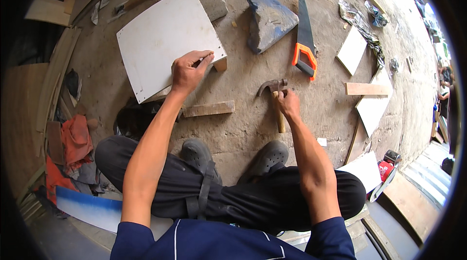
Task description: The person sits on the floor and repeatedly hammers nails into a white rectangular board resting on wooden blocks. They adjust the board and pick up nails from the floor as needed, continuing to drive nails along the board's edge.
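Observation:
A white board [165,36] lies raised off the floor on wooden pieces, with small dark dots near its corners. Over its right edge my left hand [187,73] is closed in a pinch; whatever the fingertips hold is too small to make out. Further right, my right hand [290,103] grips a claw hammer [278,114] by its wooden handle, just below the dark metal head. The hammer's handle points toward me. Below the board's near right corner lies a short wooden block [209,109].
A handsaw [305,31] with an orange and black handle lies beyond the hammer. Two blue-stained concrete chunks, one a wedge [270,22], rest beside the board. White offcuts [351,51] and a wood strip [367,89] are at right, near a red power tool [386,172]. Orange cloth [75,143] lies left.

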Motion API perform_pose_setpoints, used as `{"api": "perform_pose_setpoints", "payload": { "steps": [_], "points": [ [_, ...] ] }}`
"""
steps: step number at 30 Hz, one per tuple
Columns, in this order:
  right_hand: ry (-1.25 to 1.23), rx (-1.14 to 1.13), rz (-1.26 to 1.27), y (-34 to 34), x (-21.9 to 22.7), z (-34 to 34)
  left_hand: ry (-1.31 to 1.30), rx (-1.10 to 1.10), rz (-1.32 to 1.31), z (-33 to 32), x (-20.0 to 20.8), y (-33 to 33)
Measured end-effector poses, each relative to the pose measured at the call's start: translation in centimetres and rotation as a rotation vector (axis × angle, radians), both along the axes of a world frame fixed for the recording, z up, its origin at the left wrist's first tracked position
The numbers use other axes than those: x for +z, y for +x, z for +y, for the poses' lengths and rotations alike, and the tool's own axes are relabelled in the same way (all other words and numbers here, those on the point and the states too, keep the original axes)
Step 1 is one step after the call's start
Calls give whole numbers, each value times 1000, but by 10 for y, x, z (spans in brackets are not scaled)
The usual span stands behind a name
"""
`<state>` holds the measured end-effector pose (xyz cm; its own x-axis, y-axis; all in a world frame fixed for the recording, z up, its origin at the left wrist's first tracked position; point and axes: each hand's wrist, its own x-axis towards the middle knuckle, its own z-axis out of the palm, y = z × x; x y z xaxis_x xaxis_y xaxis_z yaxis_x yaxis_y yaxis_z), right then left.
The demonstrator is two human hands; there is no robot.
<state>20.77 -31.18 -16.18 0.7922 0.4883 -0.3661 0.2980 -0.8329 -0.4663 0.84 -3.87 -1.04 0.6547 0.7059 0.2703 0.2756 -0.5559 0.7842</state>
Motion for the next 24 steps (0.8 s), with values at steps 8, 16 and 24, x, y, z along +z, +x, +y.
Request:
{"api": "perform_pose_setpoints", "payload": {
  "steps": [8, 16, 24],
  "points": [
    [-205, -38, 121, -26, 17, 10, -50, -32, 54, 0, 7, -3],
    [-316, 120, 159, -20, -5, 22, 24, -69, 22, 7, 10, -2],
    [-408, 185, 193, -11, -18, 28, 20, -68, 9, 8, 11, -1]
  ]
}}
